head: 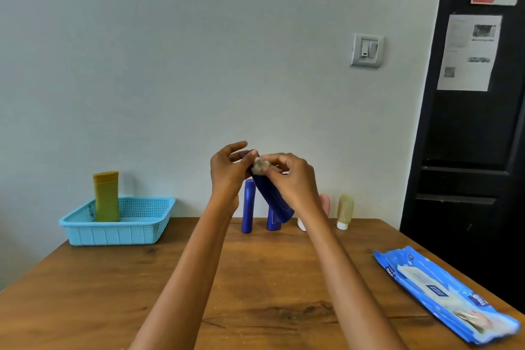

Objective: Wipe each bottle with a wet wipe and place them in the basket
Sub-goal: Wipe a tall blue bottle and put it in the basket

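— Both hands are gripping something?
— Left hand (227,170) is clasping the blue bottle (272,193), tilting from 11 to 5 o'clock (raised above the table (255,278)); right hand (292,176) is pinching the wipe (259,165) against its top.

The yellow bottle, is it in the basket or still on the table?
In the basket. The yellow bottle stands upright inside the blue basket, its base hidden behind the mesh wall, at the table's far left.
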